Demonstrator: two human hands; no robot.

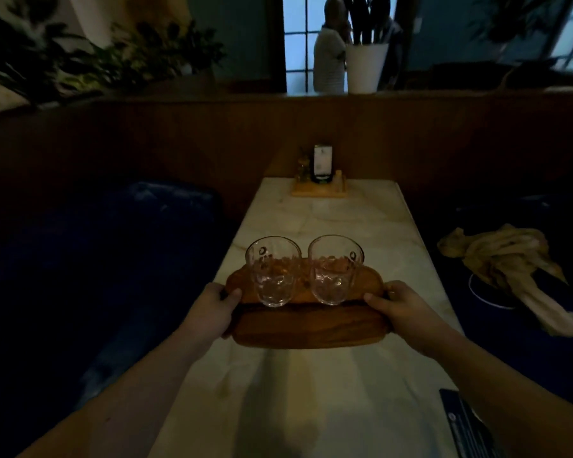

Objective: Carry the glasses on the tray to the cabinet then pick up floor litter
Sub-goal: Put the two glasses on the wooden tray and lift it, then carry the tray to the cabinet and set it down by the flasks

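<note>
Item: wooden tray (308,323), oblong, dark grain, held over the near half of a pale marble-look table (344,223); whether its underside touches the tabletop or hangs just clear cannot be told in this dim light. Contents: two clear patterned glasses, both upright and apparently empty, side by side on the far part of the tray, the left glass (273,272) and the right glass (334,271) just beside each other, possibly touching at the rims. Grip: left hand (212,309) closed on the tray's left end, thumb over the top edge; right hand (399,307) closed on the tray's right end in the same way; the hands are thus well apart, one at each end. Other entries, placed from the tray: a small wooden condiment caddy (320,188) with an upright card at the far end of the table; a crumpled beige cloth (506,256) on the dark seat to the right; a dark printed card (467,424) at the table's near right edge; dark blue seating (106,246) to the left. Status, as a judgement: the glasses are loaded and the tray is gripped, so the carry is at its very start. No cabinet is in view. Delivery to the cabinet remains, and the floor litter, of which none shows here, remains entirely.
</note>
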